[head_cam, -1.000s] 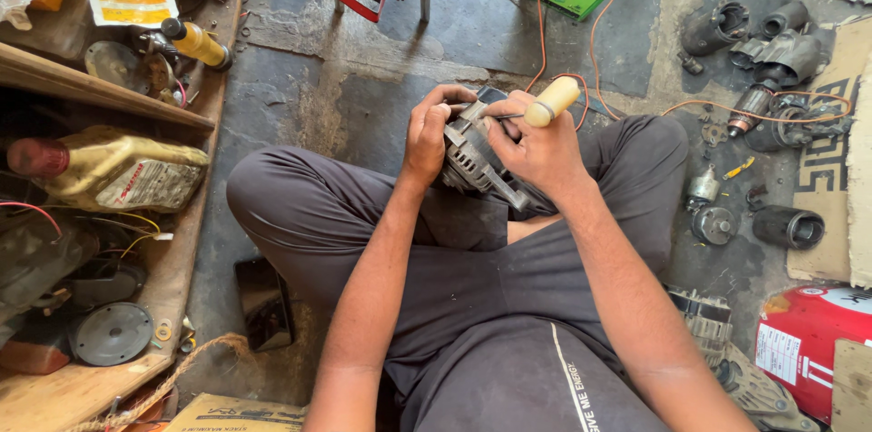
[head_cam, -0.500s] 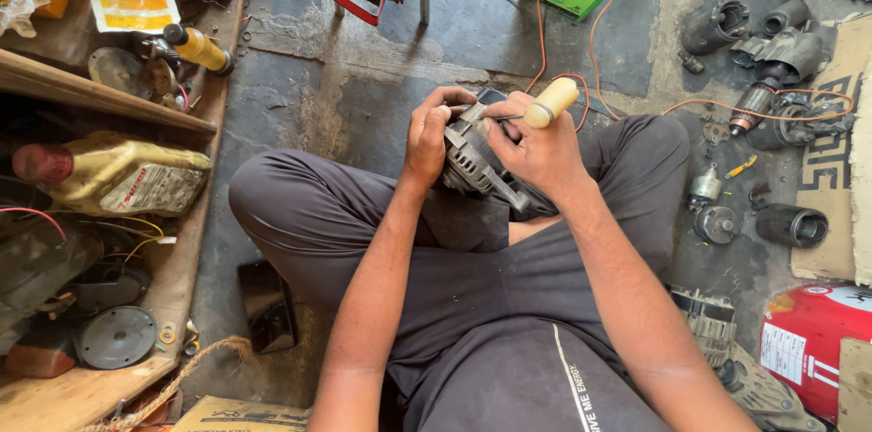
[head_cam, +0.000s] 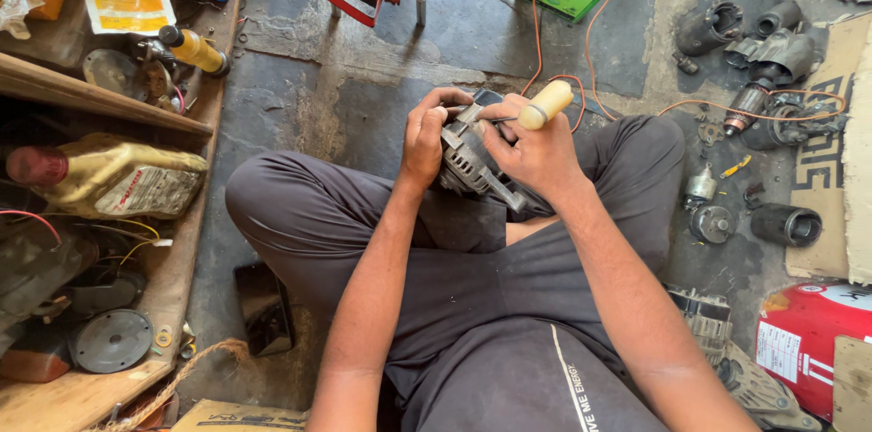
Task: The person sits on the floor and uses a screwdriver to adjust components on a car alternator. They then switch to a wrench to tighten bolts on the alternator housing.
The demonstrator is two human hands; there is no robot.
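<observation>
Head view, stained concrete floor point(head_cam: 363, 96), left hand point(head_cam: 425, 137) gripping alternator point(head_cam: 468, 159), right hand point(head_cam: 536, 155) gripping screwdriver point(head_cam: 543, 106).

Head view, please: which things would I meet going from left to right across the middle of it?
Yellow oil jug → left hand → alternator → right hand holding a wooden-handled tool → small yellow screwdriver → dark cylindrical housing.

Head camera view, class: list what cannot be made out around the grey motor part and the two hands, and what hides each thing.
- Tool tip: the right hand covers the shaft below the cream handle.
- Near face of the grey motor part: hidden by the left hand and both sets of fingers.
- Red cylinder: cut off by the right edge.
- Small yellow item on the floor: too small to identify.
</observation>
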